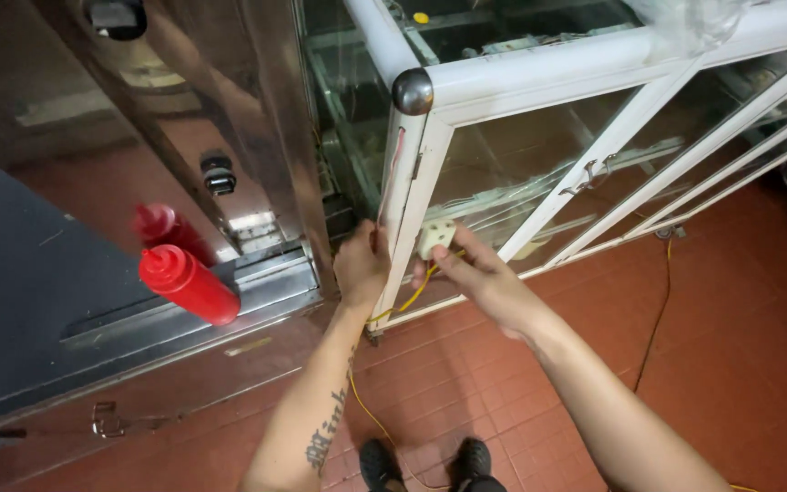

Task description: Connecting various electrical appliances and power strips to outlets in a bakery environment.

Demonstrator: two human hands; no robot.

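Two hands work at the corner post (409,196) of a white-framed glass display case (594,64). Right hand (475,273) holds a cream plug block (436,237) against the lower part of the post; thumb and forefinger pinch its lower edge, the other fingers curl underneath. Left hand (362,264) sits just left of the post, fingers closed around the yellow cord (412,296) or the post edge; cannot tell which, as the fingertips are hidden behind the frame.

Cord runs from the block down between the hands, along the red tile floor (503,383), past the shoes (425,465). A second run of yellow cord (658,301) lies on the floor to the right, under the case.

Judgement on handling: grip the block by its body, not the cord. Left hand is best used to keep slack in the cord so nothing pulls at the block. Contacts are not visible from here, so seating must go by feel; press straight, no twisting. Glass pane lies close behind, so keep force modest.

Red squeeze bottle (189,284) stands on the steel counter (56,273) to the left, well apart from both hands.
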